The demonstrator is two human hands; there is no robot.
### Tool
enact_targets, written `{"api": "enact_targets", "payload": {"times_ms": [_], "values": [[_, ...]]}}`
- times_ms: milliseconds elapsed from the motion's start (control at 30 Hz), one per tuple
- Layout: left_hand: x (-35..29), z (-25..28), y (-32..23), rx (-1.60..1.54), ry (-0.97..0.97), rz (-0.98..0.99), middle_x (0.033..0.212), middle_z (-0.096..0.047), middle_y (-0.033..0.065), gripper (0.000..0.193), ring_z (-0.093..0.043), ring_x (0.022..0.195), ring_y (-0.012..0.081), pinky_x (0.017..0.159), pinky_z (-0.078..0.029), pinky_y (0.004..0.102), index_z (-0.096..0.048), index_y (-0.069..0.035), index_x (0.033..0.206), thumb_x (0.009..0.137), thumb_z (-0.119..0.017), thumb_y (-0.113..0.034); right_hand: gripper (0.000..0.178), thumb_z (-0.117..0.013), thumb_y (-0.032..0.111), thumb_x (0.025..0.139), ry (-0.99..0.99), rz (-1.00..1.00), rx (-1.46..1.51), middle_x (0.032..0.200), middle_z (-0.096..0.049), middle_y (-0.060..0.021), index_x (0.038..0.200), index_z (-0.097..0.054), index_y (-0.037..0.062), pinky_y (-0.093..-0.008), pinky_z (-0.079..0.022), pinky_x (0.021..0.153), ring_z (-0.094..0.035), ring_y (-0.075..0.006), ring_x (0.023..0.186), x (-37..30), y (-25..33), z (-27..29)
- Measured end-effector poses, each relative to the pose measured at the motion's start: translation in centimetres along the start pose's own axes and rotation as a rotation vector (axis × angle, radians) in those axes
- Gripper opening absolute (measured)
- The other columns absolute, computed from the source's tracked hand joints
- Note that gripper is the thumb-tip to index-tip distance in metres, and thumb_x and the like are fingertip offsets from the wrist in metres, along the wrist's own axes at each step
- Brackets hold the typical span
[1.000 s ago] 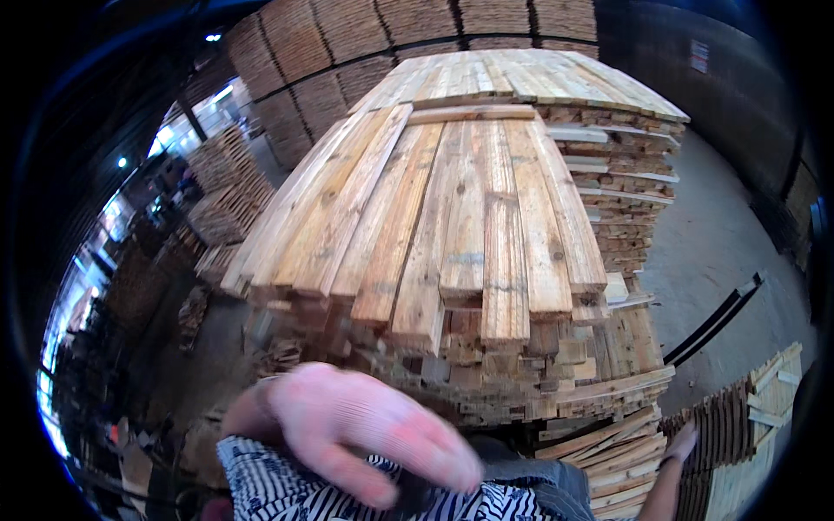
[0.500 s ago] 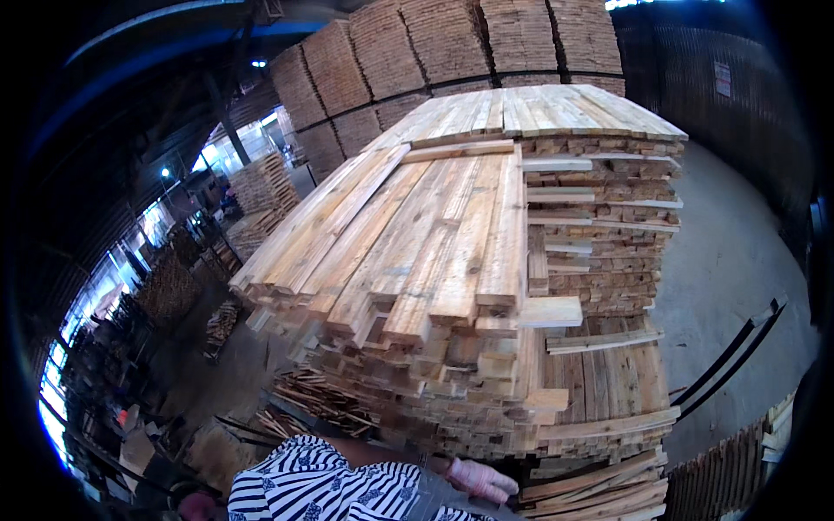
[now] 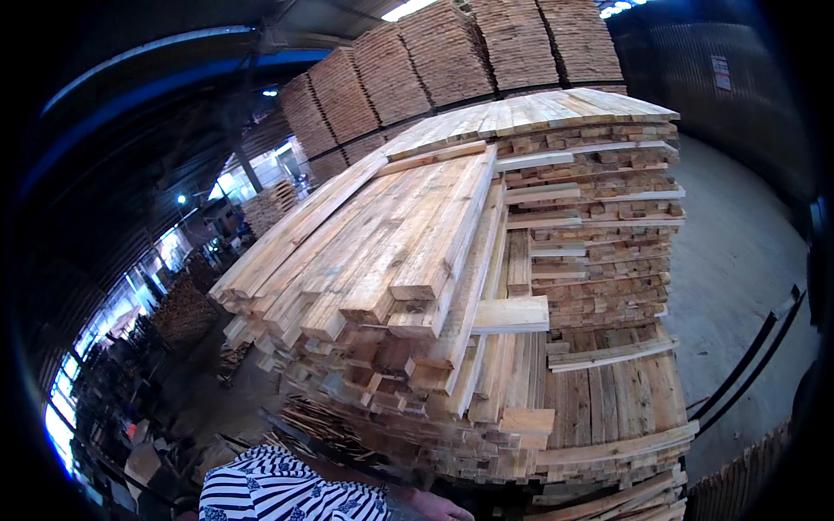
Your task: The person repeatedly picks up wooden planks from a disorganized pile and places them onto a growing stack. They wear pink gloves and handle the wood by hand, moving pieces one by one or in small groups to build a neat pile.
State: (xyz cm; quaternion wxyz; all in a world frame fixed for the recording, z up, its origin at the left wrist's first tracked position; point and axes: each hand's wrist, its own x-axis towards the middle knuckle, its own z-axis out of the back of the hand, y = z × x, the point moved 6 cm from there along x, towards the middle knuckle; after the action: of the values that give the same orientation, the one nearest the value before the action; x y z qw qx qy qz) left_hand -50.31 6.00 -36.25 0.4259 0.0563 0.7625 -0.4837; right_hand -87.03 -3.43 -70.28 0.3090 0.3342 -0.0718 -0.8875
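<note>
My right hand (image 3: 437, 506), in a pale pinkish glove, shows at the lower edge beside my striped top (image 3: 287, 488). Its fingers look stretched out and are partly cut off by the edge; nothing shows in them. My left hand cannot be made out. In front of me rises a tall stack of sawn boards (image 3: 373, 226), their uneven ends toward me. One short board (image 3: 511, 314) juts out crosswise on the stack's right side. Neither hand is seen touching the boards.
A lower layer of boards (image 3: 599, 382) lies right of the stack. Thin wood strips (image 3: 334, 423) are heaped below left. Dark metal rails (image 3: 751, 360) slant over the concrete floor (image 3: 725, 234) at right. High lumber piles (image 3: 443, 52) stand behind.
The view has shifted, so more of the stack's right side shows and the near boards sit further left. My right hand has moved down and left in the picture.
</note>
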Motion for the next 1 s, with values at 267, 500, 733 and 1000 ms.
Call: {"api": "enact_targets", "payload": {"times_ms": [267, 500, 733, 1000], "values": [[1.0, -0.7, 2.6, -0.099, -0.027, 0.000, 0.155, -0.041, 0.0139, 0.062, -0.036, 0.144, 0.0238, 0.119, -0.028, 0.0355, -0.032, -0.002, 0.154, 0.105, -0.051, -0.035, 0.068, -0.069, 0.038, 0.081, -0.080, -0.075, -0.022, 0.121, -0.057, -0.0168, 0.138, -0.046, 0.0082, -0.0468, -0.053, 0.090, -0.060, -0.0352, 0.110, 0.7, -0.8, -0.6], [-0.3, -2.1, 4.2, -0.053, 0.168, 0.158, 0.154, -0.042, 0.0134, 0.060, -0.038, 0.143, 0.0233, 0.119, -0.029, 0.0351, -0.034, -0.002, 0.153, 0.105, -0.052, -0.033, 0.073, -0.072, 0.042, 0.077, -0.166, -0.432, 0.155, 0.124, -0.056, -0.0185, 0.136, -0.046, 0.0091, -0.0494, -0.052, 0.093, -0.059, -0.0389, 0.114, -6.4, -4.1, -3.7], [-3.3, -1.3, 5.5, -0.283, -0.215, 0.387, 0.152, -0.045, 0.0135, 0.053, -0.040, 0.141, 0.0232, 0.118, -0.030, 0.0348, -0.036, -0.004, 0.153, 0.106, -0.052, -0.023, 0.091, -0.072, 0.054, 0.078, -0.094, -0.993, 0.341, 0.140, -0.047, -0.0184, 0.147, -0.031, 0.0108, -0.0515, -0.048, 0.100, -0.053, -0.0376, 0.126, -14.8, -0.9, -6.0], [-0.1, 1.8, 7.1, -0.472, -0.224, 0.435, 0.153, -0.043, 0.0132, 0.054, -0.040, 0.141, 0.0231, 0.118, -0.030, 0.0343, -0.035, -0.003, 0.153, 0.104, -0.055, -0.014, 0.089, -0.071, 0.058, 0.081, 0.028, -0.820, 0.274, 0.135, -0.051, -0.0197, 0.145, -0.033, 0.0101, -0.0452, -0.046, 0.104, -0.053, -0.0364, 0.125, -10.5, 2.2, -4.6]]}}
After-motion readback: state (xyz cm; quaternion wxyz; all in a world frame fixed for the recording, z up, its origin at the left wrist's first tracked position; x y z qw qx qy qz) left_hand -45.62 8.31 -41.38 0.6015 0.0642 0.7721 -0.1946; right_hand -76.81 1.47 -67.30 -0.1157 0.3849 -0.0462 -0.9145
